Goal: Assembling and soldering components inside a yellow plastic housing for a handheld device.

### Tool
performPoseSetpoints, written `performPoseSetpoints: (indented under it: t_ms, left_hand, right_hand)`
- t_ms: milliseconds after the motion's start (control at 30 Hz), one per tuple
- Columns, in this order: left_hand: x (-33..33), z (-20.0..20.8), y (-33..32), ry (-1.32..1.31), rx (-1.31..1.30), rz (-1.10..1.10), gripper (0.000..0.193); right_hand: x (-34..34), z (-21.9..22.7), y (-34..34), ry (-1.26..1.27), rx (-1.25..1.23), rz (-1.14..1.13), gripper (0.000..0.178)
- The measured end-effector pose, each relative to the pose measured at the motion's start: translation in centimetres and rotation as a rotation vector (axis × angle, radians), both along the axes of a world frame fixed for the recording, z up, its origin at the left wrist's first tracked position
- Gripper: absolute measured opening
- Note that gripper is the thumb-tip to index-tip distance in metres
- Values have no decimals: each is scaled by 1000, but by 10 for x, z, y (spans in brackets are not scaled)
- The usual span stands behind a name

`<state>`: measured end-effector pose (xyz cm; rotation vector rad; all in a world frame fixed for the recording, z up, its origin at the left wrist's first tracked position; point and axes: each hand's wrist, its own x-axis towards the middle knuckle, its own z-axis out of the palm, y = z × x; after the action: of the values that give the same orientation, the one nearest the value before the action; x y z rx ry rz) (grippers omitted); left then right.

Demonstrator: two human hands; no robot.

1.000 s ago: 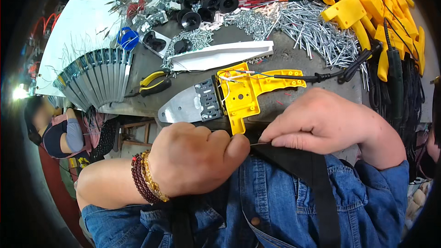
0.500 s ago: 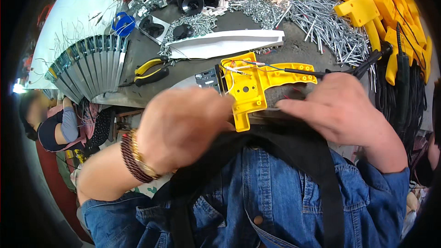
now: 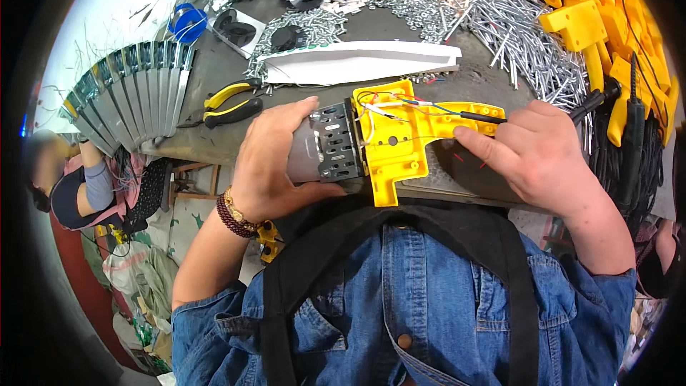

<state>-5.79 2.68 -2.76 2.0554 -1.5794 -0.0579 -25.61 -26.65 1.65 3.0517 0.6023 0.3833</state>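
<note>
A yellow plastic handle shell half (image 3: 389, 146) lies open side up at the table's front edge, with thin red, blue and white wires inside it. A slotted metal plate (image 3: 337, 143) and a smooth grey body (image 3: 306, 150) join its left side. My left hand (image 3: 264, 161) is wrapped round the grey body, thumb below and fingers above. At the grip end, my right hand (image 3: 539, 154) has its index finger laid along the shell and its other fingers curled at the black cable (image 3: 482, 118). What sits under those curled fingers is hidden.
Yellow-and-black pliers (image 3: 232, 104) lie left, by a fan of grey metal blades (image 3: 132, 96). Behind are a folded white paper tray (image 3: 357, 64), small screws (image 3: 307, 36) and long screws (image 3: 529, 43). Yellow shells (image 3: 607, 14) and a black screwdriver (image 3: 632, 121) are right. Another person (image 3: 86, 186) sits far left.
My left hand has moved left and back from the shell's near edge onto the grey body. My right hand now touches the grip end. The view has shifted slightly.
</note>
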Motion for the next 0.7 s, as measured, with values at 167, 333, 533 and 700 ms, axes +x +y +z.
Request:
performPoseSetpoints:
  t_ms: [167, 333, 533, 700]
  left_hand:
    - [0, -1, 0, -34, -27, -13, 96]
    - [-1, -4, 0, -51, -50, 4, 95]
    - [-2, -4, 2, -70, -24, 16, 100]
    - [-2, -5, 2, -80, -37, 16, 100]
  right_hand:
    - [16, -8, 13, -133, -118, 62, 36]
    - [17, -5, 13, -136, -127, 74, 37]
    - [16, 2, 16, -138, -173, 98, 37]
    - [20, 6, 15, -160, -162, 104, 37]
